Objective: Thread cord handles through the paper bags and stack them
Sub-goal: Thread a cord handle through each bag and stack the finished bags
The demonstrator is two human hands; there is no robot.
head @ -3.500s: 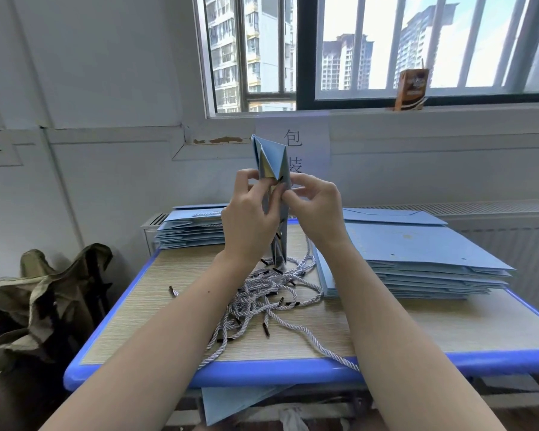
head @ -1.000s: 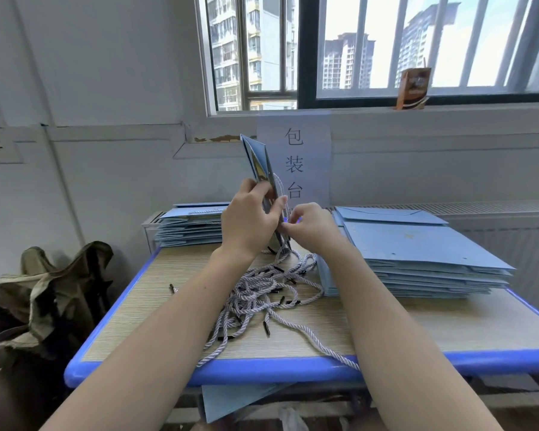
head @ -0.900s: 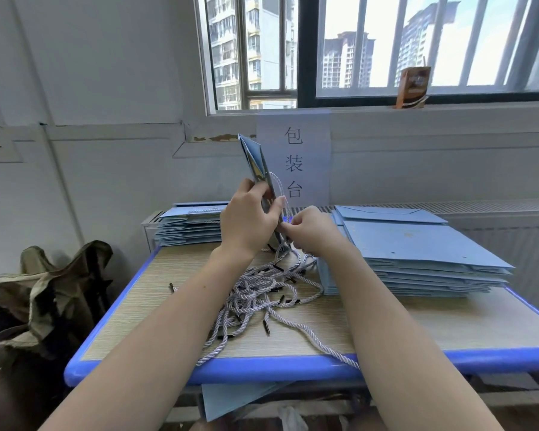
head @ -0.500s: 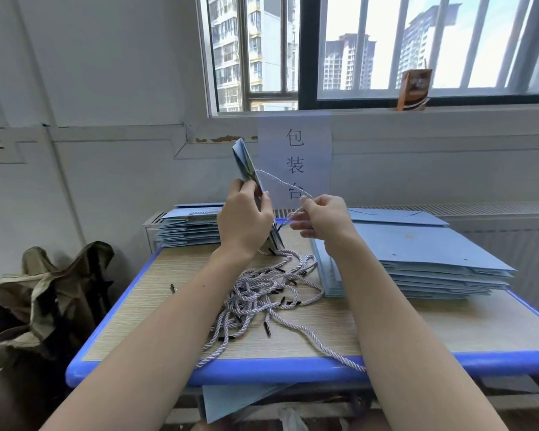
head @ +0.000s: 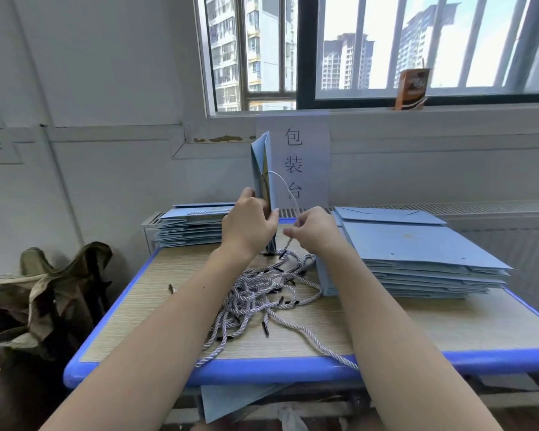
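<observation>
Standing upright on the table (head: 168, 309), the folded blue paper bag (head: 263, 169) is clamped in the left hand (head: 248, 227) grip; the right hand (head: 316, 230) pinches its cord (head: 285, 185) above loose cords (head: 255, 293).

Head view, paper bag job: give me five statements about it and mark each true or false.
1. The left hand holds a blue bag upright. True.
2. The right hand rests flat on the table. False: it is raised and pinches a cord that runs from the bag.
3. Loose cords lie in a pile on the table. True.
4. The taller stack of bags lies on the left. False: it lies on the right.
5. An orange carton stands on the windowsill. True.
</observation>
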